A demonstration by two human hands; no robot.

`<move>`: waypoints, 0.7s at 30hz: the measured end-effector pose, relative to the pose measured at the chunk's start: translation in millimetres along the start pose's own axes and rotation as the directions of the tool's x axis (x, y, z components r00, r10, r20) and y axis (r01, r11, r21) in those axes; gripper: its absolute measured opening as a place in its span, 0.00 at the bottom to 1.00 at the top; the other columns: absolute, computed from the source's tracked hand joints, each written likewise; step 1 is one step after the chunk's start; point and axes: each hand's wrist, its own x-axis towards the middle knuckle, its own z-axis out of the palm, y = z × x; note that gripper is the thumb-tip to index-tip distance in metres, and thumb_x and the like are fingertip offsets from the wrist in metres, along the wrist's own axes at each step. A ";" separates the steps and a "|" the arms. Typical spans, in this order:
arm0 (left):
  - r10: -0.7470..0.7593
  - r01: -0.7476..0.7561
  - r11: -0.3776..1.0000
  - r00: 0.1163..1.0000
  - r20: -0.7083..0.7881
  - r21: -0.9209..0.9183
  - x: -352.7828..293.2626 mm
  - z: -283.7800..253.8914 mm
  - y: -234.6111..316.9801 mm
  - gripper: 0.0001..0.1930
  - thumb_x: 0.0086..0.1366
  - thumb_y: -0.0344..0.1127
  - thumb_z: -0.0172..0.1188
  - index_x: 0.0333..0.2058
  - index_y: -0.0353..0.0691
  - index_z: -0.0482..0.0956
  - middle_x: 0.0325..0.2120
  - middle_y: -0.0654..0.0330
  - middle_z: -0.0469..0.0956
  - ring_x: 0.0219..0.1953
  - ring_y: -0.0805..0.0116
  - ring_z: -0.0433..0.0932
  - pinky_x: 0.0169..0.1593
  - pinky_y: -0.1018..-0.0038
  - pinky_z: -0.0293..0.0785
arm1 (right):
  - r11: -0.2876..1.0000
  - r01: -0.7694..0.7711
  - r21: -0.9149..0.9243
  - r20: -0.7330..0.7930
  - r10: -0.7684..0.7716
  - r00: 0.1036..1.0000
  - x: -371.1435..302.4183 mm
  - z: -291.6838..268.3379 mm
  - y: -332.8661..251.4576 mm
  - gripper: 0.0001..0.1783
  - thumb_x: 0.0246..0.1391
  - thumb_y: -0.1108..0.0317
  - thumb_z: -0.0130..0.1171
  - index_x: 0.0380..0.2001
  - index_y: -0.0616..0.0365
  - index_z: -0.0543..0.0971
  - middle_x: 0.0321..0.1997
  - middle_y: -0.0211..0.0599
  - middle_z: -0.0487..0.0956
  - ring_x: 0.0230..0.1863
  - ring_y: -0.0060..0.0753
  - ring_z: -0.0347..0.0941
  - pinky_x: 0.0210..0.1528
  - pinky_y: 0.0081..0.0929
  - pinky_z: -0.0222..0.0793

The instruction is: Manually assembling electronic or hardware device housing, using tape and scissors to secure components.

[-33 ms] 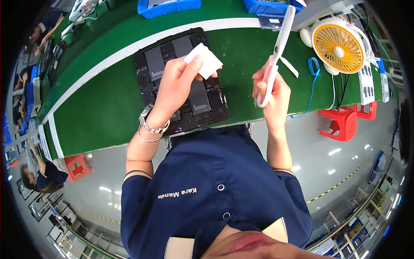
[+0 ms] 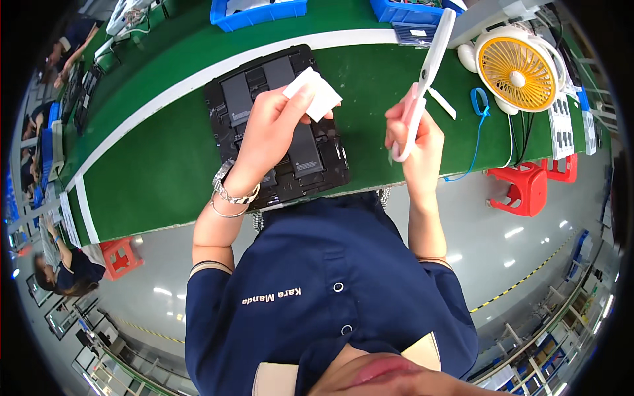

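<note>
My left hand (image 2: 271,125) pinches a small white square sheet (image 2: 321,98), perhaps paper or cloth, between thumb and fingers. It is held above a black tray (image 2: 333,173) with moulded recesses. Several flat dark rectangular pieces that look like battery packs, such as this pack (image 2: 305,155), lie in the tray; my hand and forearm hide part of it. To the right, my right hand (image 2: 422,142) is closed round the handles of white scissors (image 2: 432,59), whose blades point up and away. A narrow white strip (image 2: 442,103) shows just beside the scissors.
A yellow and white fan (image 2: 517,78) stands at the right of the green table (image 2: 152,155). Near it lies a blue wrist strap (image 2: 480,102) with a cord. Blue bins (image 2: 261,14) line the far side. A red stool (image 2: 522,190) stands beyond the table's near edge.
</note>
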 end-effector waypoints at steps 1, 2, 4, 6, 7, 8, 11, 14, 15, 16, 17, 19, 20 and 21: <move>0.002 -0.003 1.000 1.000 0.015 0.018 1.6 3.0 1.9 0.18 0.74 0.40 0.47 0.37 0.32 0.82 0.30 0.63 0.82 0.32 0.80 0.76 0.38 0.80 0.70 | 0.999 0.007 0.049 -0.012 -0.006 1.000 2.4 0.5 -0.5 0.09 0.51 0.73 0.66 0.35 0.62 0.79 0.24 0.25 0.76 0.23 0.14 0.69 0.25 0.15 0.64; 0.005 -0.006 0.999 1.000 0.031 0.035 3.7 6.4 3.2 0.19 0.74 0.40 0.47 0.37 0.32 0.82 0.30 0.63 0.82 0.32 0.79 0.76 0.38 0.79 0.71 | 0.998 0.004 0.060 -0.003 -0.004 1.000 4.4 2.1 -3.2 0.09 0.51 0.73 0.67 0.36 0.61 0.80 0.25 0.25 0.76 0.23 0.13 0.69 0.25 0.14 0.64; 0.023 -0.027 0.994 0.999 0.032 0.105 4.8 14.9 0.5 0.18 0.73 0.42 0.49 0.36 0.33 0.82 0.29 0.62 0.81 0.32 0.77 0.77 0.37 0.76 0.71 | 0.997 -0.004 0.078 0.025 0.002 1.000 8.9 8.6 -11.4 0.11 0.51 0.73 0.67 0.39 0.61 0.81 0.27 0.24 0.77 0.25 0.13 0.69 0.26 0.14 0.64; 0.052 -0.058 0.973 0.998 0.031 0.223 3.6 22.2 0.0 0.18 0.73 0.43 0.50 0.35 0.34 0.82 0.27 0.60 0.81 0.30 0.76 0.77 0.35 0.74 0.71 | 0.997 0.038 0.067 0.052 -0.041 0.998 15.3 14.7 -14.6 0.13 0.51 0.72 0.68 0.41 0.61 0.82 0.28 0.23 0.77 0.27 0.12 0.68 0.29 0.14 0.64; 0.023 -0.044 0.951 0.997 0.073 0.305 4.6 22.3 -1.8 0.19 0.72 0.45 0.50 0.35 0.35 0.81 0.25 0.56 0.79 0.26 0.70 0.77 0.31 0.70 0.69 | 0.996 0.059 0.062 0.055 -0.062 0.997 18.7 17.9 -14.5 0.12 0.50 0.72 0.68 0.40 0.61 0.82 0.28 0.24 0.77 0.27 0.12 0.68 0.29 0.15 0.64; 0.039 -0.065 0.948 0.995 0.088 0.310 5.3 23.6 -1.6 0.20 0.72 0.46 0.49 0.35 0.35 0.81 0.25 0.56 0.79 0.25 0.68 0.76 0.30 0.70 0.68 | 0.995 0.080 0.056 0.059 -0.083 0.995 22.5 19.6 -13.3 0.11 0.49 0.73 0.68 0.38 0.61 0.82 0.28 0.24 0.77 0.27 0.13 0.67 0.29 0.16 0.64; 0.106 -0.123 0.944 0.992 0.072 0.305 5.2 28.9 -4.7 0.23 0.73 0.49 0.46 0.32 0.34 0.80 0.24 0.52 0.77 0.23 0.58 0.75 0.28 0.68 0.66 | 0.970 0.219 -0.109 0.174 -0.198 0.964 36.9 18.5 -6.8 0.07 0.50 0.72 0.66 0.33 0.62 0.81 0.27 0.25 0.76 0.28 0.13 0.69 0.30 0.14 0.64; 0.004 -0.049 0.930 0.993 0.122 0.364 9.4 13.3 -15.2 0.27 0.75 0.53 0.41 0.41 0.34 0.81 0.26 0.54 0.80 0.26 0.63 0.79 0.29 0.71 0.69 | 0.937 0.309 -0.159 0.256 -0.263 0.930 53.9 22.7 1.0 0.06 0.50 0.71 0.66 0.28 0.62 0.79 0.26 0.25 0.75 0.28 0.13 0.68 0.31 0.15 0.63; -0.097 0.070 0.971 0.989 0.109 0.230 11.6 10.5 -14.9 0.29 0.75 0.55 0.38 0.47 0.33 0.77 0.29 0.55 0.81 0.30 0.66 0.79 0.31 0.74 0.70 | 0.907 0.359 -0.220 0.240 -0.306 0.921 61.2 24.8 1.3 0.06 0.50 0.71 0.65 0.27 0.61 0.79 0.26 0.24 0.75 0.27 0.14 0.68 0.31 0.16 0.63; -0.197 0.188 0.978 0.974 0.113 0.088 14.5 8.4 -10.6 0.31 0.75 0.57 0.35 0.53 0.32 0.73 0.32 0.57 0.82 0.33 0.69 0.80 0.32 0.77 0.72 | 0.906 0.361 -0.219 0.192 -0.323 0.927 70.0 30.1 3.0 0.05 0.50 0.71 0.65 0.28 0.61 0.79 0.24 0.24 0.74 0.26 0.14 0.66 0.29 0.17 0.63; -0.294 0.303 0.952 0.947 0.133 -0.053 13.9 6.8 -6.9 0.35 0.75 0.58 0.32 0.59 0.31 0.69 0.34 0.58 0.83 0.36 0.71 0.81 0.34 0.80 0.73 | 0.902 0.350 -0.254 0.150 -0.321 0.935 83.3 33.4 7.9 0.06 0.51 0.70 0.65 0.28 0.61 0.79 0.22 0.24 0.74 0.25 0.14 0.66 0.28 0.18 0.62; -0.298 0.298 0.954 0.950 0.094 0.013 7.4 6.1 -12.3 0.37 0.75 0.61 0.30 0.66 0.32 0.57 0.40 0.56 0.82 0.40 0.70 0.82 0.34 0.81 0.74 | 0.868 0.329 -0.373 0.077 -0.324 0.943 122.4 38.5 25.7 0.09 0.51 0.67 0.64 0.30 0.63 0.80 0.20 0.32 0.75 0.22 0.22 0.69 0.26 0.25 0.64; -0.299 0.296 0.954 0.951 0.075 0.047 3.3 5.3 -17.0 0.39 0.74 0.62 0.29 0.69 0.32 0.50 0.43 0.56 0.82 0.41 0.70 0.82 0.34 0.82 0.75 | 0.833 0.315 -0.455 0.046 -0.332 0.942 144.0 38.9 36.1 0.11 0.51 0.65 0.64 0.32 0.63 0.81 0.20 0.40 0.77 0.20 0.30 0.72 0.26 0.32 0.66; -0.305 0.301 0.952 0.945 0.117 0.049 -1.3 1.3 -22.6 0.40 0.74 0.63 0.30 0.70 0.34 0.46 0.48 0.54 0.80 0.43 0.69 0.82 0.35 0.81 0.75 | 0.794 0.292 -0.533 0.045 -0.318 0.947 163.9 38.1 46.2 0.13 0.51 0.63 0.64 0.33 0.62 0.81 0.23 0.43 0.79 0.24 0.38 0.76 0.29 0.36 0.68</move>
